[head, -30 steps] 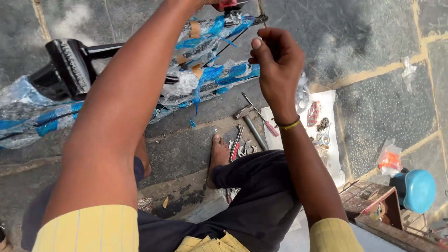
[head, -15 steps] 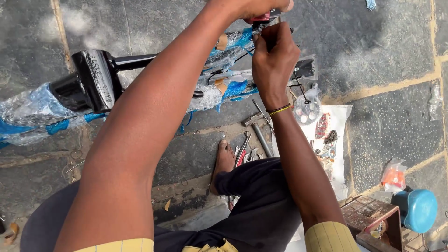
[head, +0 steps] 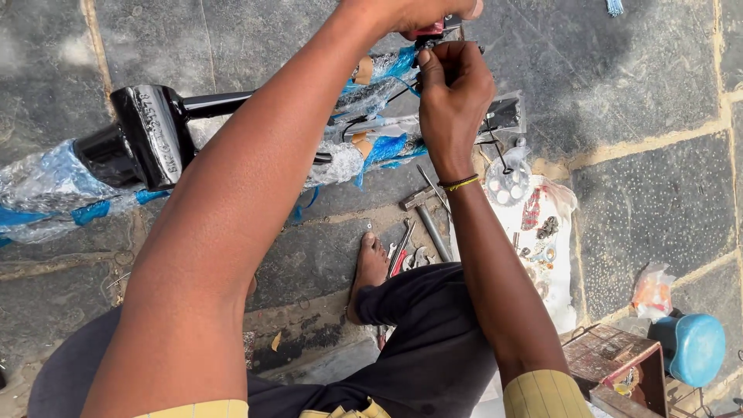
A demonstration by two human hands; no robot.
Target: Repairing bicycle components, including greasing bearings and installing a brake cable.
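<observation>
A black bicycle frame (head: 147,135), wrapped in clear and blue plastic (head: 46,182), lies across the stone floor. At the top of the view my left hand (head: 422,11) grips a red-handled tool (head: 426,31) above the frame. Just below it, my right hand (head: 453,93) is pinched shut on a small metal part at the frame; the part itself is hidden by my fingers. A thin black cable (head: 495,147) hangs down beside my right wrist.
A hammer (head: 422,213), spanners (head: 402,248) and pliers lie by my bare foot (head: 370,267). A white cloth (head: 542,232) holds small parts and a round plastic piece (head: 507,186). A wooden box (head: 611,360) and a blue container (head: 693,348) stand at the lower right.
My right hand has dropped from open air onto the frame and closed beside the left hand's tool. The view has shifted, so the frame sits further right.
</observation>
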